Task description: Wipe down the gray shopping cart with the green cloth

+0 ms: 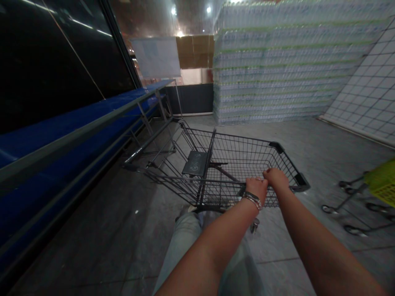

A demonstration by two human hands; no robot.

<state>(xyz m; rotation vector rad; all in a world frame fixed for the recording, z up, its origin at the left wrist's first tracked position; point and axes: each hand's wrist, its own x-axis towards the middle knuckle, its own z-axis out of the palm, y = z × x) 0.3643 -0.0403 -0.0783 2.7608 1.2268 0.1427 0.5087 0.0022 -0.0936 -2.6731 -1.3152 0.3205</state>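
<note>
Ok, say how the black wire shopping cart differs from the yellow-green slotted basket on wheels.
The shopping cart is dark wire; the basket is bright and slotted. The left hand and right hand hold the cart's rim; neither touches the basket. The cart fits in view; the picture's edge cuts off the basket. Both stand on wheels.

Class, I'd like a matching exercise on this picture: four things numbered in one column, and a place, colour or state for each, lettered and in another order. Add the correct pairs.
Things:
1. Left hand
2. Shopping cart
3. Tall stack of packs
4. Wheeled basket

Descriptions:
A. Yellow-green, at the right edge of the picture
B. Made of dark wire, around the middle of the picture
C. Has a dark band at its wrist
D. In many layers, beyond the cart

Right pairs: 1-C, 2-B, 3-D, 4-A
</note>
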